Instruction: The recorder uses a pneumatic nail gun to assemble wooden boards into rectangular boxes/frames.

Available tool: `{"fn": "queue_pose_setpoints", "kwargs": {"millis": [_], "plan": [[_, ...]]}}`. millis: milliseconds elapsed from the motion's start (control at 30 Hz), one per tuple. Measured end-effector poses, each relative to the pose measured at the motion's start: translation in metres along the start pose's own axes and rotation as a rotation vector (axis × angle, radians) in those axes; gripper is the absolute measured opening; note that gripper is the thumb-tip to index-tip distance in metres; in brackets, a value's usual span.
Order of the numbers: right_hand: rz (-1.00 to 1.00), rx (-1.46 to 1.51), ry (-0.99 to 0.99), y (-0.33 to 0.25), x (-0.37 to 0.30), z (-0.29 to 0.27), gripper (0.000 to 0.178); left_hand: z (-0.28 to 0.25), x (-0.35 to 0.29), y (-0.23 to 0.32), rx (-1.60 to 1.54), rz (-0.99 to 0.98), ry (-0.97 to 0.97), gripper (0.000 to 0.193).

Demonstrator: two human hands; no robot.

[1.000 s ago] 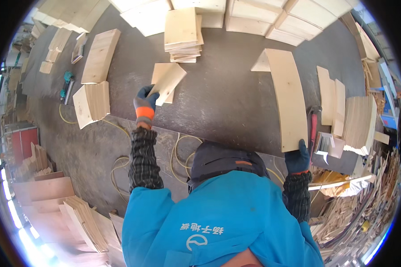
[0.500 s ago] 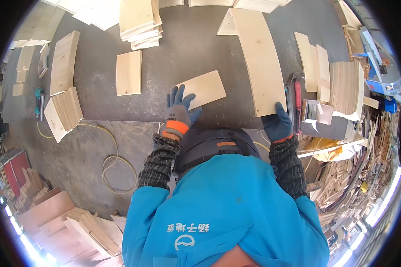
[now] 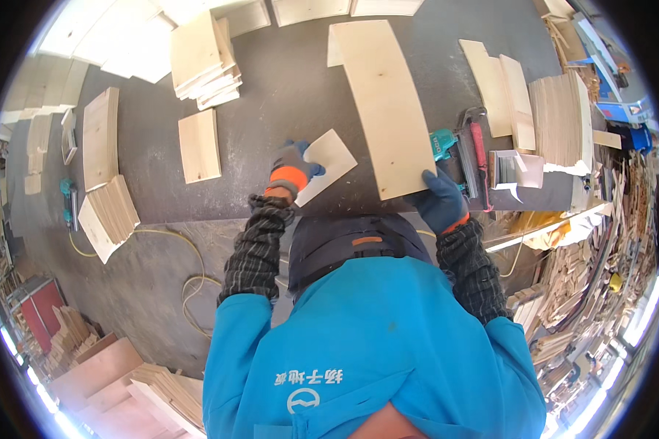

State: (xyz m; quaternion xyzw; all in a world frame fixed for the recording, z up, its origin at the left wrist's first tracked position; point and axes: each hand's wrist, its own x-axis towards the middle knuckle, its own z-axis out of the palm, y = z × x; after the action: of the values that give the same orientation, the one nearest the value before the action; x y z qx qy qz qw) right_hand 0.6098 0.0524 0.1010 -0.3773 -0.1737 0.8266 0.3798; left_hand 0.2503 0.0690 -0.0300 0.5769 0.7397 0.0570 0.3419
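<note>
My left hand [image 3: 294, 170], in a grey-blue glove with an orange cuff, grips a small pale wooden board [image 3: 331, 167] at its left side, thumb over the face. That board lies at a slant near the table's front edge. A long pale wooden board [image 3: 389, 110] extends away from me, with a short piece [image 3: 334, 48] standing at an angle at its far end. Around its near right corner my gloved right hand [image 3: 442, 202] is closed, thumb on top and fingers mostly hidden underneath. Beside it lies a teal power tool [image 3: 444, 145], partly covered by the board.
Right of the long board lie a red-handled tool [image 3: 479, 150], two flat boards [image 3: 507, 95] and a tall stack of thin boards [image 3: 553, 121]. More boards [image 3: 200, 146] and stacks [image 3: 110, 208] sit leftward. A yellow hose [image 3: 190, 245] trails across the floor.
The small board has turned more upright in view, with my left hand now gripping it. The long board and right hand have shifted slightly left, baring the teal tool.
</note>
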Motion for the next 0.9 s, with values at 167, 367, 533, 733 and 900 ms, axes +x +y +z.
{"fn": "queue_pose_setpoints", "kwargs": {"millis": [167, 367, 533, 733, 900], "plan": [[-0.052, -0.127, 0.073, -0.006, 0.009, 0.002, 0.060, 0.005, -0.008, 0.009, -1.064, 0.091, -0.092, 0.039], [-0.238, -0.354, 0.129, -0.017, 0.057, 0.052, 0.059, 0.039, -0.021, 0.042, -1.202, 0.111, -0.014, 0.034], [-0.338, -0.959, 0.260, -0.025, 0.067, 0.052, 0.065, 0.043, -0.022, 0.062, -1.267, 0.026, -0.065, 0.027], [-0.494, -1.474, 0.345, -0.022, 0.061, 0.046, 0.073, 0.058, -0.015, 0.059, -1.206, 0.080, -0.042, 0.024], [-0.563, -1.370, 0.296, -0.011, 0.065, 0.040, 0.085, 0.065, -0.004, 0.061, -1.276, 0.062, -0.105, 0.029]]}}
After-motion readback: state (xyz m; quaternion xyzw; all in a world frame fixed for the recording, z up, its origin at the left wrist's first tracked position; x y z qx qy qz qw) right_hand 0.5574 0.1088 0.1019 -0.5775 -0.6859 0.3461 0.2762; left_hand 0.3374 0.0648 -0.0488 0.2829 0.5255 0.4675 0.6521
